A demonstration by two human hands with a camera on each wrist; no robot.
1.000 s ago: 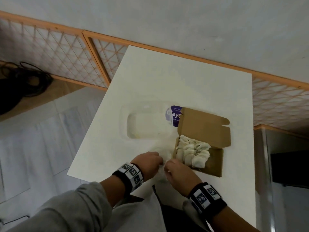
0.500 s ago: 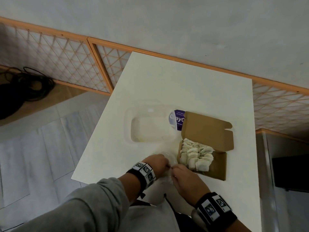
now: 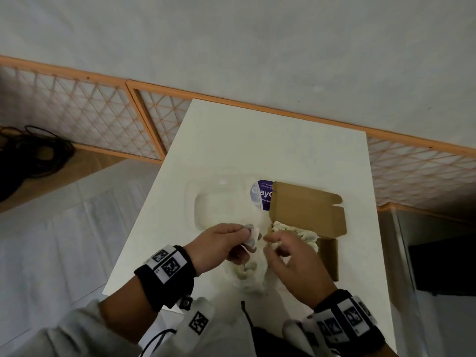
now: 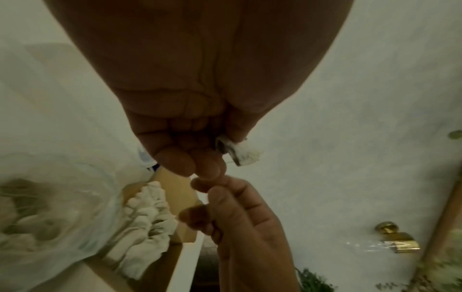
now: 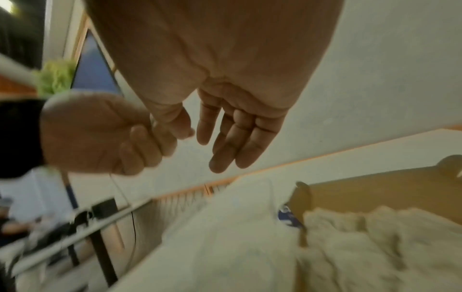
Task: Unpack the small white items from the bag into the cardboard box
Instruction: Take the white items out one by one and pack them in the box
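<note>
Both hands have come up off the tabletop (image 3: 257, 140) since a second ago, when they were low and close together on the bag (image 3: 251, 276). Now the left hand (image 3: 219, 247) is curled and pinches one small white item (image 3: 252, 235) between thumb and fingers. The right hand (image 3: 296, 256) holds nothing; its fingers are loose and a bit bent, just beside the left hand.

Below the hands lies the clear bag, crumpled, with a few more white pieces inside. Just past the right hand sits the cardboard box (image 3: 328, 256) with its lid standing open and a heap of white items (image 3: 306, 234) in it. To its left is a clear plastic tray (image 3: 219, 202) with a purple label (image 3: 264, 194).

From the left wrist you can see the pinched item (image 4: 241, 153) has a dark edge, which the head view hardly shows. The right wrist view is blurry, but it shows the straight fingers (image 5: 237, 136) well. The label's words are partly hidden by the box lid.
</note>
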